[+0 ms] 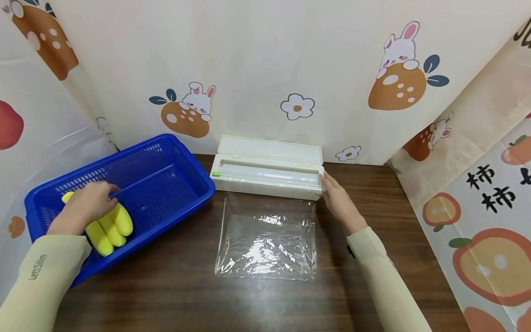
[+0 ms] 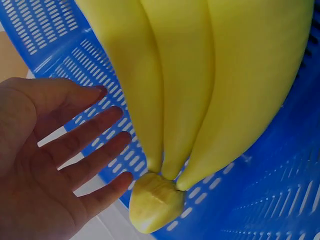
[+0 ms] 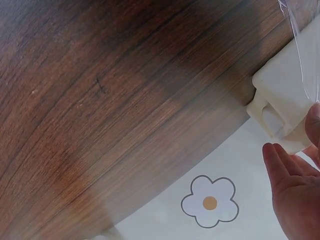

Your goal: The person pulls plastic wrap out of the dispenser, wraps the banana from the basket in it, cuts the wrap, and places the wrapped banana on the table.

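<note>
Inside the blue basket (image 1: pixel 166 197) lies a bunch of yellow bananas (image 1: pixel 109 227), joined at a stub (image 2: pixel 157 202) seen in the left wrist view. My left hand (image 1: pixel 86 205) is over the bunch, fingers spread and slightly bent, with a small gap to the bananas in the left wrist view. A white cling film dispenser (image 1: pixel 265 190) stands with its lid raised and a film roll (image 1: pixel 269 175) inside. Clear cling film (image 1: pixel 265 249) stretches from its front across the table. My right hand (image 1: pixel 338 200) touches the dispenser's right end with fairly straight fingers (image 3: pixel 272 160).
A small green piece (image 1: pixel 216 174) sits at the dispenser's left end. The dark wooden table (image 1: pixel 186 299) meets a printed curtain (image 1: pixel 257 69) behind the dispenser. More printed cloth (image 1: pixel 493 221) borders the right side, and the basket stands against the left cloth.
</note>
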Tool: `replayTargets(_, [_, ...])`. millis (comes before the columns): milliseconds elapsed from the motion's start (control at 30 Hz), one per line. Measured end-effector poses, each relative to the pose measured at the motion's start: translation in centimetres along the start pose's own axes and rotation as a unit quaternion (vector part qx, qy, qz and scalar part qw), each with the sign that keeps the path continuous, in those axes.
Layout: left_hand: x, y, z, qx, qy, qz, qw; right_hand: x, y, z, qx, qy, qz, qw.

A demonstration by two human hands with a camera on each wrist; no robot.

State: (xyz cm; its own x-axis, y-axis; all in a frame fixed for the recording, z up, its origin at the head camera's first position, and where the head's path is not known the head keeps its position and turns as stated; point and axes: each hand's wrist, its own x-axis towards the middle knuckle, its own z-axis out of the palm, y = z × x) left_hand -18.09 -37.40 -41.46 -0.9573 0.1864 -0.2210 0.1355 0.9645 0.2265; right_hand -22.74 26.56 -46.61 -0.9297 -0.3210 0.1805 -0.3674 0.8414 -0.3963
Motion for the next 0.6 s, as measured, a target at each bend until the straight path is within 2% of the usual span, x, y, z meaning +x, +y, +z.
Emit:
replayTargets(300, [-0.3, -1.1, 0.3, 0.002, -0.059, -0.013, 0.9982, 0.3, -0.1, 0.2, 0.001, 0.008, -0.011, 1.0])
replayTargets(467, [-0.7, -1.3, 0.5, -0.031, -0.099, -0.038, 0.9939, 0.5, -0.1, 0.2, 0.003, 0.013, -0.014, 1.0])
replayTargets(600, [-0.9, -1.2, 0.5, -0.044, -0.112, -0.043, 0.9918, 0.5, -0.1, 0.3, 0.003, 0.013, -0.013, 1.0])
